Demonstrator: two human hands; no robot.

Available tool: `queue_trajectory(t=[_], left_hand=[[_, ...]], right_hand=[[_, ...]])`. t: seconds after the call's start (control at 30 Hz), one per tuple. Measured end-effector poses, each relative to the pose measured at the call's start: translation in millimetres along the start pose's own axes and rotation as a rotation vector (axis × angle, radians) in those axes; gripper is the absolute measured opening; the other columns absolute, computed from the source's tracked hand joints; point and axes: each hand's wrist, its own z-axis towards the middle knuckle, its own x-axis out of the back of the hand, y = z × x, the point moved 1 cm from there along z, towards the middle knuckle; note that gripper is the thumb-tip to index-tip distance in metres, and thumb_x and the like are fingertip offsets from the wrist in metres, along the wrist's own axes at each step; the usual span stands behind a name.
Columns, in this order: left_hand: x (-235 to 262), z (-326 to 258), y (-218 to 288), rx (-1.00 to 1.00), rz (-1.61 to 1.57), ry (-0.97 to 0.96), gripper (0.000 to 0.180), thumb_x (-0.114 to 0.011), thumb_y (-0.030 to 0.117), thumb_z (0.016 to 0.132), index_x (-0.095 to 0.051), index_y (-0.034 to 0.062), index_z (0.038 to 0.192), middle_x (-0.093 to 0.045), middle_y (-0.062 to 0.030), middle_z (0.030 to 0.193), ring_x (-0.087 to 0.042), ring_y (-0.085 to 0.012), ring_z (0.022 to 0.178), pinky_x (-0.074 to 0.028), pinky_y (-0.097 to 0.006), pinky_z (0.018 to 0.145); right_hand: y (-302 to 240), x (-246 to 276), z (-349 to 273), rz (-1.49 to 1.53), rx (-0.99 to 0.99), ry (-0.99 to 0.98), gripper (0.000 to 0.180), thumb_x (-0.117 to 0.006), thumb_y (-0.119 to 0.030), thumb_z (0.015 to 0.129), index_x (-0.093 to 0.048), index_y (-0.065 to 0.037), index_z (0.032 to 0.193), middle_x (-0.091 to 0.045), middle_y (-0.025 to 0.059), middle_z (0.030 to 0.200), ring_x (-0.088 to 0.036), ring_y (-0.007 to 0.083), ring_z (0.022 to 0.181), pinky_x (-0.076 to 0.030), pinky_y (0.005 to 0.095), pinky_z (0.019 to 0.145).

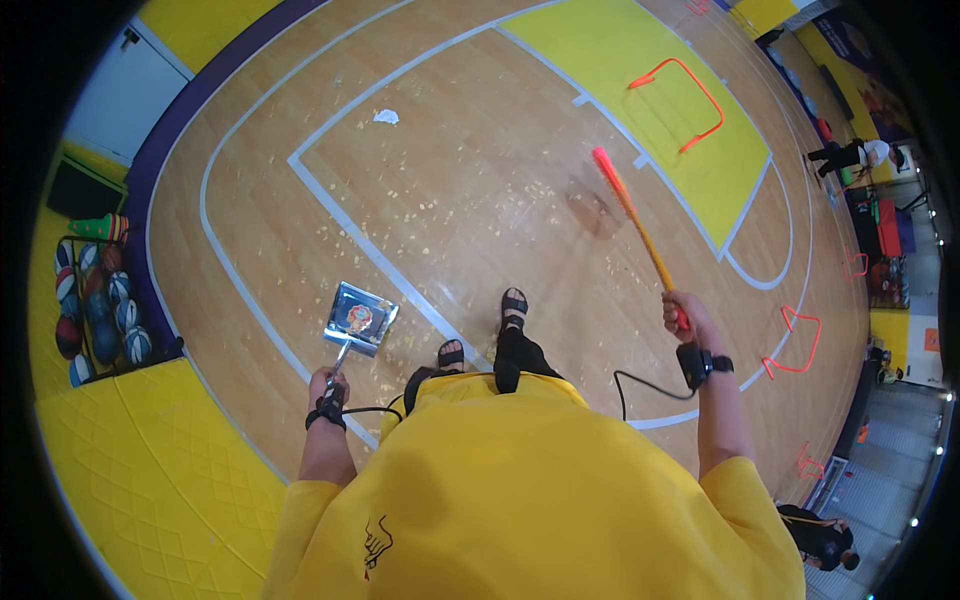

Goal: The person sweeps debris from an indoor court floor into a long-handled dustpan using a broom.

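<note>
On the left, my left hand [328, 388] is closed round the handle of a shiny metal dustpan [375, 312], held low over the floor. A colourful round patch [358, 318] shows in the middle of the pan; whether it is a label or waste I cannot tell. My right hand [688, 312] grips a long orange-yellow stick [645, 235] near its red lower end. Its far end is red too and points forward and left; no bristles can be made out. Pale crumbs and flakes [460, 225] lie scattered over the wooden floor, along with a crumpled white piece [386, 117].
Orange hurdles [722, 105] stand on the yellow court area and at right [818, 345]. A rack of basketballs [100, 310] stands at left beside yellow padding [160, 480]. Two people [850, 157] [820, 537] are at the far right. Cables hang from both my wrists.
</note>
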Motion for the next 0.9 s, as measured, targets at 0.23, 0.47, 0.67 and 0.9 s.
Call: queue_trajectory(t=[0.23,0.47,0.67,0.9], left_hand=[[-93.7,7.8,-21.6,0.113,0.151,-0.001,0.018,-0.042,0.02,0.073,-0.038,0.0102,0.059,-0.035,0.0022,0.045,-0.037,-0.0105,0.035,-0.033,-0.022,0.034],[-161.9,35.3,-52.4,0.062,0.04,0.013,0.013,-0.04,0.014,0.075,-0.038,0.0044,0.066,-0.039,-0.003,0.05,-0.038,-0.0104,0.038,-0.035,-0.02,0.034],[-185.1,37.2,-65.5,0.067,-0.128,0.07,0.011,-0.04,0.013,0.074,-0.038,0.0041,0.068,-0.04,-0.0028,0.051,-0.039,-0.0115,0.04,-0.036,-0.02,0.036],[-127.6,-13.1,-56.9,-0.079,-0.37,0.125,0.009,-0.038,0.01,0.075,-0.037,0.0045,0.068,-0.039,-0.0017,0.05,-0.042,-0.0106,0.039,-0.04,-0.018,0.034]], right_hand=[[-40.7,15.1,96.2,-0.18,-0.034,0.088,0.01,-0.052,-0.01,0.075,-0.043,-0.006,0.071,-0.042,-0.0009,0.05,-0.041,0.008,0.038,-0.032,0.0202,0.031],[3.4,-33.5,33.5,-1.221,-0.126,-0.294,0.024,-0.052,-0.017,0.067,-0.05,0.005,0.078,-0.054,0.012,0.059,-0.053,0.0181,0.047,-0.041,0.0296,0.042],[-48.2,-47.8,-2.0,-1.294,-0.211,-0.675,0.023,-0.052,-0.017,0.07,-0.049,0.002,0.081,-0.049,0.0059,0.058,-0.048,0.0131,0.045,-0.036,0.0249,0.039],[-76.5,-50.5,25.6,-1.285,-0.113,-0.604,0.021,-0.053,-0.018,0.07,-0.05,0.001,0.08,-0.05,0.0068,0.056,-0.047,0.0109,0.043,-0.035,0.0237,0.037]])
